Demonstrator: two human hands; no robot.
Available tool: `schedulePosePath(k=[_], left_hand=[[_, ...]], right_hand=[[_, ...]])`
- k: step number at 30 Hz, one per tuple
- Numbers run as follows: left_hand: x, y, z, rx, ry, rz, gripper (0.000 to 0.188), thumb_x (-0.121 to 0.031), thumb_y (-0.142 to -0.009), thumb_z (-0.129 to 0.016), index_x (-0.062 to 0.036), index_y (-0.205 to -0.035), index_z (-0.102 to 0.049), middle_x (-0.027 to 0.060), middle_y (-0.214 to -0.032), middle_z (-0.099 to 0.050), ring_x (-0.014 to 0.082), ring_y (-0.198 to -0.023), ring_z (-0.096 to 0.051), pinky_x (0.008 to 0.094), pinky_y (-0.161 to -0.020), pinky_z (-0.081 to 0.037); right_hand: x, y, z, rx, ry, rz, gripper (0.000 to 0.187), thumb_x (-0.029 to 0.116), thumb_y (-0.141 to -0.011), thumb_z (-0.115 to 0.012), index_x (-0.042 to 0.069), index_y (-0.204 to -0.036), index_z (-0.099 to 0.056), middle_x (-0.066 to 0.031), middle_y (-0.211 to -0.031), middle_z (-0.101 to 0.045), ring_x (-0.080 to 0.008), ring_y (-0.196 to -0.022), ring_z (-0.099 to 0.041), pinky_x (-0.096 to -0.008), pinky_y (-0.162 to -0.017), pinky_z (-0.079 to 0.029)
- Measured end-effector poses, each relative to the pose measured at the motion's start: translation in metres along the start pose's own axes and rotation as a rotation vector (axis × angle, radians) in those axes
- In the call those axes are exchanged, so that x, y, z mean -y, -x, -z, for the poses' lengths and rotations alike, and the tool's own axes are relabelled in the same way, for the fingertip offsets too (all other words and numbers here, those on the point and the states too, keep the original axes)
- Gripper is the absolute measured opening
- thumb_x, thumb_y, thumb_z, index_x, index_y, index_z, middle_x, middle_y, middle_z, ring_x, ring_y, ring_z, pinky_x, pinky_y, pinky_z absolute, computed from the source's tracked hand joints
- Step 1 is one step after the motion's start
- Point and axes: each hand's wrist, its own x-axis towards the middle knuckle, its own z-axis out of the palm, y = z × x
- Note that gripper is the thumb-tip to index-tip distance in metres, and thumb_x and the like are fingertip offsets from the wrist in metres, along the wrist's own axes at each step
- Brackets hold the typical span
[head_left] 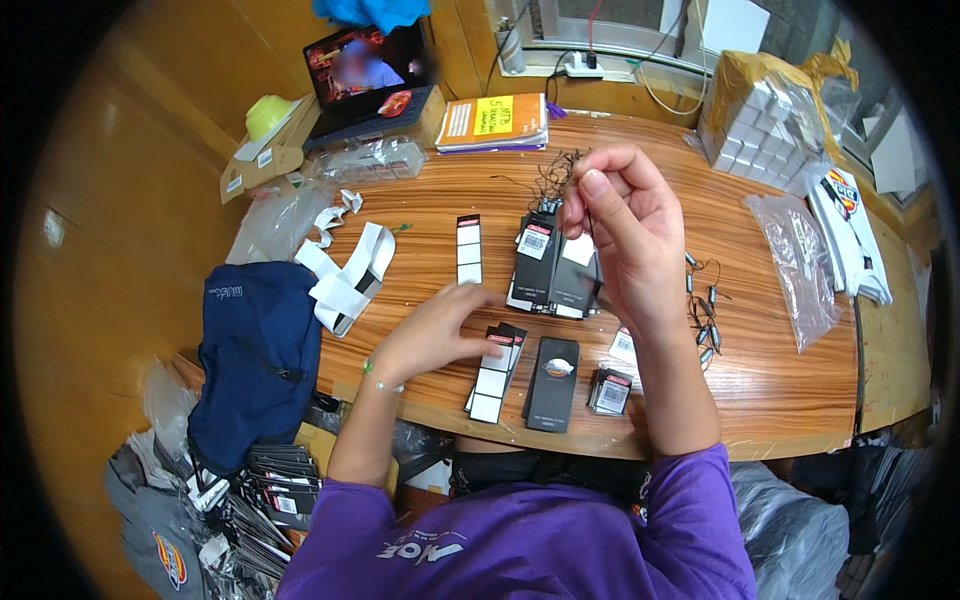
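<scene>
My right hand [635, 225] is raised over the table with thumb and fingertips pinched on a thin black string. Below it lies a pile of black hang tags [533, 265] with white barcode labels, their strings [552, 178] tangled at the far end. My left hand [430, 335] holds nothing; its fingers are apart and its fingertips are by the pile's left edge. Just under that hand are black-and-white tag cards [488, 395]. Beside them sits a stack of plain black tags [553, 385], then a small stack of barcode labels [610, 392]. A single white-panelled card [468, 250] lies farther off.
Loose black strings [705, 310] lie right of my forearm. A curled label strip [350, 270] and a navy bag [262, 350] are at the left. Notebooks [492, 122], a lit screen [365, 68] and a wrapped block of white boxes [765, 125] stand along the back.
</scene>
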Motion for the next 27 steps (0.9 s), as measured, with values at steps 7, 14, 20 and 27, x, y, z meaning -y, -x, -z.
schedulePosePath(k=[7, 14, 20, 27], left_hand=[[0.002, 0.02, -0.035, -0.073, -0.115, 0.151, 0.05, -0.026, -0.065, -0.073, -0.0023, -0.106, -0.056, 0.013, -0.101, -0.056, 0.0298, -0.102, -0.05, 0.0362, -0.086, -0.041], [-0.001, 0.022, -0.037, -0.289, 0.383, 0.213, 0.031, 0.0, -0.073, -0.066, -0.0028, -0.098, -0.047, 0.0064, -0.086, -0.057, 0.0171, -0.084, -0.058, 0.0261, -0.074, -0.046], [-0.041, 0.0, 0.012, -0.721, 0.571, -0.022, 0.026, 0.006, -0.08, -0.058, -0.0019, -0.101, -0.044, 0.0066, -0.082, -0.062, 0.0092, -0.078, -0.06, 0.02, -0.068, -0.047], [-0.055, -0.015, 0.005, -0.852, 0.425, -0.14, 0.02, 0.006, -0.08, -0.059, 0.0018, -0.098, -0.051, 0.0082, -0.089, -0.063, 0.0105, -0.079, -0.061, 0.0214, -0.069, -0.048]], right_hand=[[0.017, -0.005, 0.013, 0.037, 0.115, 0.081, 0.012, 0.007, -0.088, -0.052, -0.001, -0.096, -0.054, -0.0036, -0.077, -0.058, -0.0074, -0.07, -0.053, -0.0202, -0.063, -0.044], [0.009, -0.002, 0.008, 0.166, 0.091, -0.062, 0.015, 0.004, -0.086, -0.051, 0.0, -0.1, -0.05, -0.0015, -0.071, -0.055, -0.0071, -0.068, -0.053, -0.0209, -0.062, -0.044], [-0.011, 0.009, -0.008, 0.298, 0.407, -0.082, 0.021, 0.0, -0.08, -0.053, 0.0, -0.1, -0.045, -0.0022, -0.059, -0.05, -0.0056, -0.056, -0.047, -0.0232, -0.052, -0.039], [-0.025, 0.014, -0.017, 0.202, 0.726, 0.09, 0.021, 0.002, -0.08, -0.052, 0.002, -0.099, -0.043, -0.0144, -0.067, -0.058, -0.0332, -0.064, -0.06, -0.038, -0.054, -0.045]])
